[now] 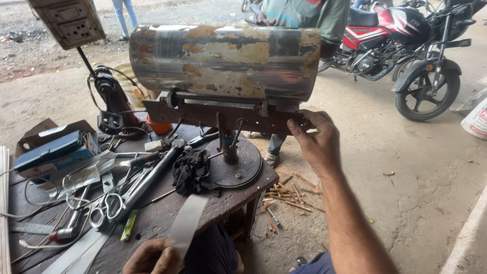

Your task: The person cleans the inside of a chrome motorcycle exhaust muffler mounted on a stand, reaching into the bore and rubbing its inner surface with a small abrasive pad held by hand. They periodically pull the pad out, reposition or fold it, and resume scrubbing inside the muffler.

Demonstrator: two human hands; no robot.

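A rusty, shiny metal cylinder sits on a brown bar above a round dark base at the edge of the workbench. My right hand reaches up and grips the right end of that bar with thumb and fingers. My left hand is low at the bottom, pinching a pale flat metal strip that slants up over the bench. A black rag lies beside the base.
Scissors, rods, wires, a blue-and-brown box and a black tool crowd the bench's left. Another person stands behind the cylinder. A red motorcycle is parked at the right. Wood sticks litter the ground.
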